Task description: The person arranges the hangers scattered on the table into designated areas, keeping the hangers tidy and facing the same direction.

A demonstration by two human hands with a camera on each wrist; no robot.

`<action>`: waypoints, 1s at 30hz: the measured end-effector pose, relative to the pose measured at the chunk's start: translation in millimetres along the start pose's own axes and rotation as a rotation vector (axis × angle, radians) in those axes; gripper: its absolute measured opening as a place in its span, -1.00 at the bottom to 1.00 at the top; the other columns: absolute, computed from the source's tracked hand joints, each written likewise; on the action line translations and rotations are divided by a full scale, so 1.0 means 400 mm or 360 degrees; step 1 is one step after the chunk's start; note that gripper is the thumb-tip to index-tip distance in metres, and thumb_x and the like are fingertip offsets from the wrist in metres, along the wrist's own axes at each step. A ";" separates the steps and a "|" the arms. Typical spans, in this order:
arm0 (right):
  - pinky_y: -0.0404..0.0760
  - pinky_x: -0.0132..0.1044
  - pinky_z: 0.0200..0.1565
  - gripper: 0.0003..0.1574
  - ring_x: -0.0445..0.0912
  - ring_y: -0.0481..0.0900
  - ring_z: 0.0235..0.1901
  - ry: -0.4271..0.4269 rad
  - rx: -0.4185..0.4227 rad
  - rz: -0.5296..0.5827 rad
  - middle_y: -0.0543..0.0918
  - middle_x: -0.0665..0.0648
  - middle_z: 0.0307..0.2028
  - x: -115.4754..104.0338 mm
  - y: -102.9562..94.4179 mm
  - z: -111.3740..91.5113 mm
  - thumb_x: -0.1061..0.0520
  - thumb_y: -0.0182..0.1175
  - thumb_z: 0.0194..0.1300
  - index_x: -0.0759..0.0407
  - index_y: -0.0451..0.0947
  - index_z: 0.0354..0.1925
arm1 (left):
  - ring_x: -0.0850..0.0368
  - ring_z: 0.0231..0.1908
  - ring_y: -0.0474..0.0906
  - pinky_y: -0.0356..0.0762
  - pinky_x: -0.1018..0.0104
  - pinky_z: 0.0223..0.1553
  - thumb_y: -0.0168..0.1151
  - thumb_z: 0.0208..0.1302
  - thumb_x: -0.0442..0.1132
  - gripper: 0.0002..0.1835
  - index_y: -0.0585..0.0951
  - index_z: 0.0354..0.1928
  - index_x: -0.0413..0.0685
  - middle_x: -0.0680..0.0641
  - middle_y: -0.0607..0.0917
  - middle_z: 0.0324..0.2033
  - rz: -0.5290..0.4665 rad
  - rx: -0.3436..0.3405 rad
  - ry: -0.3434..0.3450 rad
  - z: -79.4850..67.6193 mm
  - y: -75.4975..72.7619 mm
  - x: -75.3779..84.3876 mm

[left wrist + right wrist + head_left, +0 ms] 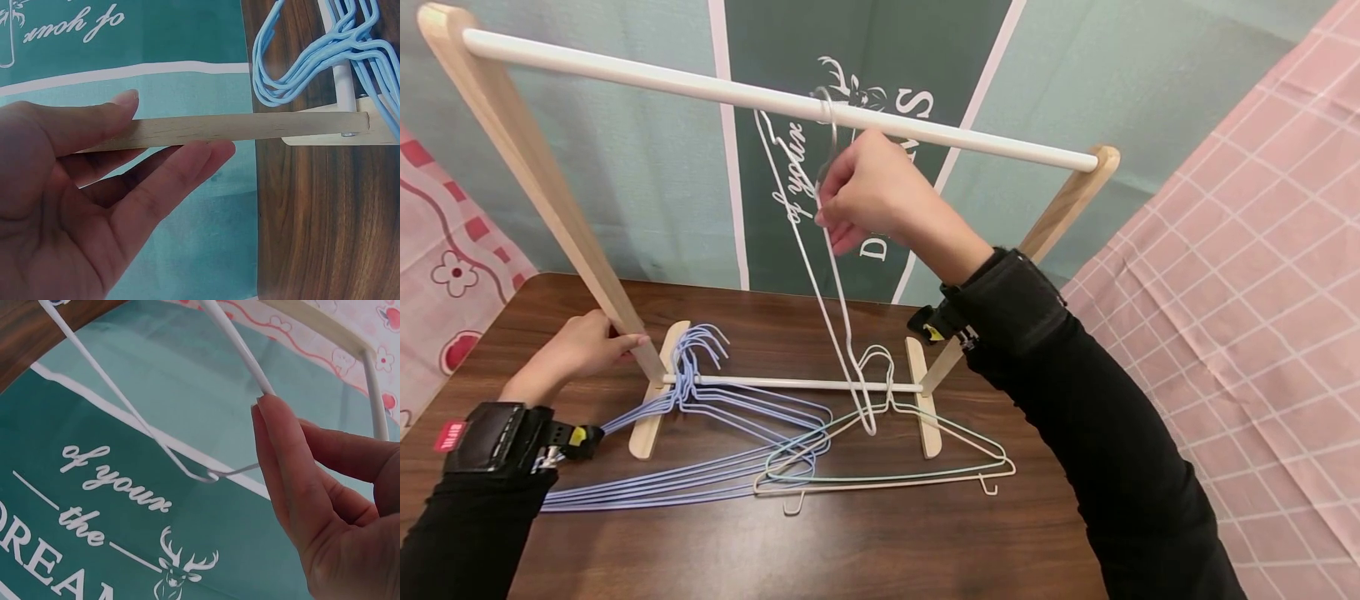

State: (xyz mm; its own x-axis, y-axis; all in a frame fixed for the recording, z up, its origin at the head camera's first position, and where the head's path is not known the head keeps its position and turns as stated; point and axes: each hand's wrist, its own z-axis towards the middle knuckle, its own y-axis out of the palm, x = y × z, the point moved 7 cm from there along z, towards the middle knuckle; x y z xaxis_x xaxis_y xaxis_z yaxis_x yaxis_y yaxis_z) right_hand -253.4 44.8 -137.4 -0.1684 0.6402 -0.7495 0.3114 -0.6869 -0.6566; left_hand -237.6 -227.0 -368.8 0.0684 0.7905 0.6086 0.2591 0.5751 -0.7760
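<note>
A white hanger (pixel 847 329) hangs with its metal hook at the white top rail (pixel 625 73) of a wooden rack. My right hand (pixel 872 187) pinches it just below the hook, and its long body slants down toward the table. In the right wrist view, thumb and fingers come together at the hanger's white wire (pixel 237 347). At the rack's left side, my left hand (pixel 576 346) grips the lower part of the wooden upright (pixel 550 183). The left wrist view shows the thumb on one side of this upright (pixel 250 128) and fingertips on the other.
Several blue hangers (pixel 683 379) lie bunched across the rack's lower bar at the left foot. A cream hanger (pixel 880 486) and a pale green hanger lie overlapping near the right foot (pixel 928 437). Behind the rack hangs a green printed cloth (pixel 880 42); pink cloth (pixel 1262 292) is at the right.
</note>
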 end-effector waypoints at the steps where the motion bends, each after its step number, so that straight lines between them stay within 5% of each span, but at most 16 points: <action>1: 0.60 -0.23 -0.47 -0.91 0.03 0.63 -0.60 0.0008 -0.0002 -0.0017 0.60 0.28 -0.54 -0.003 0.004 0.001 0.40 0.21 0.10 0.45 0.51 -0.49 | 0.02 -0.51 0.56 0.39 0.24 -0.57 0.06 0.33 -0.21 -0.56 0.41 -0.17 -0.65 -0.22 0.60 -0.53 0.0001 0.0001 0.0002 0.000 0.000 0.000; 30: 0.60 -0.29 -0.44 -0.90 0.01 0.66 -0.54 0.0108 -0.0074 -0.0026 0.64 0.28 -0.47 -0.014 0.037 0.001 0.36 0.24 0.11 0.43 0.52 -0.42 | 0.15 -0.57 0.52 0.38 0.25 -0.58 0.07 0.32 -0.19 -0.57 0.45 -0.21 -0.61 -0.07 0.60 -0.61 0.0010 0.0023 0.0006 0.001 -0.003 -0.005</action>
State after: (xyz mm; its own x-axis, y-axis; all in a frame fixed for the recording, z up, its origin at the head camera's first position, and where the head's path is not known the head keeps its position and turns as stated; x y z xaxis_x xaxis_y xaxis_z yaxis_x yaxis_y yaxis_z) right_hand -248.2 30.8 -143.2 -0.1102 0.6741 -0.7304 0.3527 -0.6605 -0.6628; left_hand -238.5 -229.2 -369.0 0.0738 0.7935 0.6041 0.2449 0.5728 -0.7822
